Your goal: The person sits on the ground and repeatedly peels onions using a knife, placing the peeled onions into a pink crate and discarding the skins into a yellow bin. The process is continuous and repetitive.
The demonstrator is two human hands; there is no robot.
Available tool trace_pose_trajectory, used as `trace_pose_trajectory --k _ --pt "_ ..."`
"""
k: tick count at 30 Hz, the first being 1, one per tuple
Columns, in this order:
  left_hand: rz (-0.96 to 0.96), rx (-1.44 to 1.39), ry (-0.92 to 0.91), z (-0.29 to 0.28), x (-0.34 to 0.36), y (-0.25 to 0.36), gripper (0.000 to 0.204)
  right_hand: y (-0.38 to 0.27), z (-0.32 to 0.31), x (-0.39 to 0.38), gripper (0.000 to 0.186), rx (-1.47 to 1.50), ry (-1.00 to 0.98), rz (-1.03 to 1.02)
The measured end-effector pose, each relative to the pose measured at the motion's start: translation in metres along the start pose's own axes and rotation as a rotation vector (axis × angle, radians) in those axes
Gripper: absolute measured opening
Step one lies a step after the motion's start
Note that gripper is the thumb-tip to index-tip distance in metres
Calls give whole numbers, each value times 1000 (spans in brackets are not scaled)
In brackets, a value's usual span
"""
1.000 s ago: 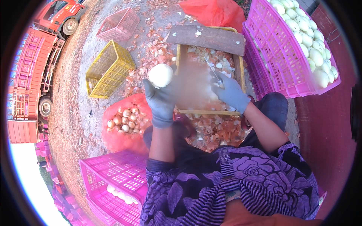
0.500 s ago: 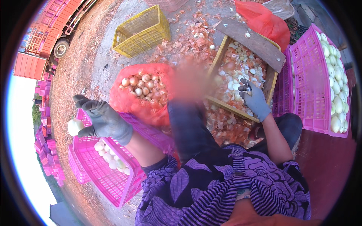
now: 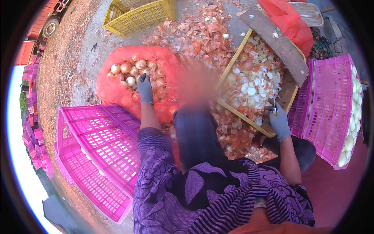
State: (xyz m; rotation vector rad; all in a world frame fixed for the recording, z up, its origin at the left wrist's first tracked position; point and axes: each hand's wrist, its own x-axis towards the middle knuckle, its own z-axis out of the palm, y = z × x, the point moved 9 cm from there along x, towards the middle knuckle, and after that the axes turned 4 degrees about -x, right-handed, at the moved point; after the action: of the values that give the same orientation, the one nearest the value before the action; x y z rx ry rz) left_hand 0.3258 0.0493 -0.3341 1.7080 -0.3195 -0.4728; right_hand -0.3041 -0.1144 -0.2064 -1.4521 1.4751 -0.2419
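My left hand (image 3: 145, 90), in a grey glove, reaches over the open red mesh bag (image 3: 111, 91). Its fingers are curled together against the unpeeled onions (image 3: 125, 67); what they grip is hidden beneath them. A knife (image 3: 274, 102) with a thin blade sits in my gloved right hand (image 3: 278, 121), its fingers wrapped round the handle and the blade pointing away from me. That hand is over the near right side of a wooden-framed box (image 3: 230, 104), where onion skins and pale peeled pieces (image 3: 247, 89) lie.
Pink crates (image 3: 99, 144) stand at my left; another pink crate (image 3: 325, 111), full of peeled onions (image 3: 349, 142), is at the right. A board (image 3: 274, 43) lies across the box's far corner. Beyond are a yellow crate (image 3: 140, 17), a red sack (image 3: 290, 25) and scattered skins (image 3: 194, 37).
My left hand has moved from above the left crate, where a peeled onion was at its open fingers, to the mesh bag's onions. My right hand still holds the knife. The view has shifted.
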Motion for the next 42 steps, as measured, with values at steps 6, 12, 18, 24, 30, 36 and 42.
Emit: trace_pose_trajectory --k 6,12,18,24,30,36,42 --pt "65 650 -352 48 31 -137 44 3 15 8 58 -59 -68 141" --pt "38 1111 -617 115 -39 -197 44 14 27 20 58 -136 -117 118" --pt "-248 764 -228 65 -65 -138 52 7 44 14 54 -33 -163 133" --pt "226 1405 -510 39 -68 -192 34 3 54 8 53 13 -188 174" --pt "-83 1209 -532 44 -85 -206 31 -1 55 9 55 3 -175 178" --pt "-167 1003 -365 3 -101 -180 31 2 74 10 56 -9 -288 168" --pt "-210 811 -258 -10 -102 -165 31 2 80 3 58 47 -300 162"
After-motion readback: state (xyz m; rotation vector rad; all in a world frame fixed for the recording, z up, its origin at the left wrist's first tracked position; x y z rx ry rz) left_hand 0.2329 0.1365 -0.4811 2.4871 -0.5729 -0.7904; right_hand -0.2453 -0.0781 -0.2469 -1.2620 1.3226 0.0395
